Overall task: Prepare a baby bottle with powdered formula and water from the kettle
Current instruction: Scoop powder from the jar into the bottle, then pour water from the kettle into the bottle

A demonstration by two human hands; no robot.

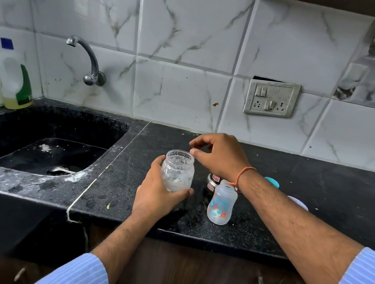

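Gripping a clear open jar (pixel 178 171) above the table (pixel 290 216), the left hand (pixel 158 195) holds it while the right hand (pixel 220 155) hovers at its rim, fingers pinched, beside the uncapped bottle (pixel 221 203).

We can't tell what the right hand (pixel 217 156) pinches above the jar (pixel 178 171). The right forearm hides most of the steel container (pixel 211 182), teal cap (pixel 273 182) and white lid (pixel 299 202). Container label too small to read. Both sleeves are cut by the bottom edge.
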